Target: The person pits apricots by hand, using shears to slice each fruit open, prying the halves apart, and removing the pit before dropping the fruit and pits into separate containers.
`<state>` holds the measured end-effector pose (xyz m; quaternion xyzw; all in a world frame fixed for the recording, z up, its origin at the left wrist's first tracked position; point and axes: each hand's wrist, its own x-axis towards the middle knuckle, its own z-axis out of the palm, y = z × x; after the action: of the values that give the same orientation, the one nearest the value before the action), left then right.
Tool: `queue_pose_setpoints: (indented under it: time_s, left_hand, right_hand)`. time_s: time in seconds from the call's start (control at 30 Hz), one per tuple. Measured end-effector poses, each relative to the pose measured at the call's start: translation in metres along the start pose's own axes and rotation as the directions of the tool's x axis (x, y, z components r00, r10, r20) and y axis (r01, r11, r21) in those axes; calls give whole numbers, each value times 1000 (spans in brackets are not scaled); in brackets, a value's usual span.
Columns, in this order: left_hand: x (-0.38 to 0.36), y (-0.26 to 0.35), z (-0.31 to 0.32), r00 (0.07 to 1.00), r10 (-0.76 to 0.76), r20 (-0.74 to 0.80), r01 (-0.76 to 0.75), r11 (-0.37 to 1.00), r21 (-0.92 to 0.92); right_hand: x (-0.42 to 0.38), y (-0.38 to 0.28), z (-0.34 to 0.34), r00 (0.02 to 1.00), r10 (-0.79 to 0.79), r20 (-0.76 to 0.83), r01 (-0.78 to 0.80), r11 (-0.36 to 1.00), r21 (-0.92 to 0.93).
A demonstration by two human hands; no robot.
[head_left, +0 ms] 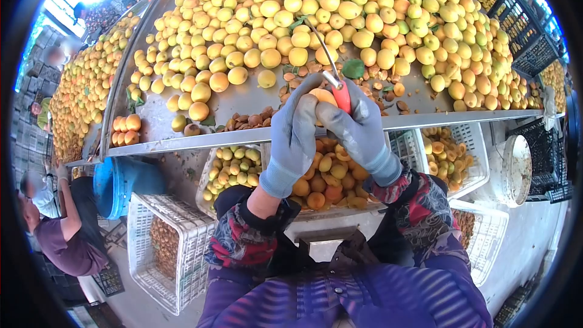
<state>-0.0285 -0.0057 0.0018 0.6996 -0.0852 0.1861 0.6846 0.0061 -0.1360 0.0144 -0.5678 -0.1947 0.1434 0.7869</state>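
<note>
My left hand (293, 124), in a blue-grey glove, has its fingers closed round an apricot (323, 95). Against it, my gloved right hand (358, 124) grips a knife (342, 97) by its red handle, the thin blade pointing up and away. The two hands meet just above the table's front edge. Beyond them a big heap of yellow-orange apricots (291, 6) covers the metal table (249, 88). Brown pits (249, 118) and scraps lie along the near side. Below my hands are apricots (331, 176) in a container partly hidden by my arms.
White crates stand under the table: one with green-yellow apricots (234, 173), one with apricot halves (449, 158), one with brown pits (164, 246). A blue barrel (130, 185) and a white bucket (516, 170) flank them. Black crates (519, 27) are right. A person (70, 243) sits left.
</note>
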Motion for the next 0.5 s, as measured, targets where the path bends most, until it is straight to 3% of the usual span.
queue_pose_setpoints:
  time_s: [0.07, 0.1, 0.17, 0.2, 0.27, 0.4, 0.47, 0.5]
  left_hand:
    - [0, -4, 4, 1000, -25, -9, 24, 990, -142]
    - [-1, -2, 5, 1000, -28, -6, 27, 989, -143]
    - [-2, 7, 5, 954, -292, 65, 299, 920, -254]
    - [-3, 5, -2, 954, -294, 65, 300, 919, -254]
    - [-4, 5, -17, 807, -500, 314, 589, 722, -364]
    - [2, 26, -6, 738, -626, 251, 660, 594, -460]
    - [0, 15, -5, 928, -343, 143, 370, 890, -265]
    - [1, 11, -6, 929, -343, 138, 369, 890, -268]
  right_hand:
    - [-1, 7, -2, 973, -226, -45, 203, 933, -298]
    - [-2, 7, -4, 973, -224, -49, 200, 933, -299]
    - [-2, 6, -8, 955, -297, -1, 268, 865, -425]
    - [-2, 4, -9, 955, -295, -2, 266, 865, -425]
    - [-4, 0, -11, 944, -324, 58, 301, 780, -548]
    - [-2, 6, -15, 925, -378, 51, 368, 850, -377]
    - [-7, -18, -17, 1000, -6, 29, 8, 999, -50]
    - [-9, -28, -16, 999, 32, 8, -31, 997, -64]
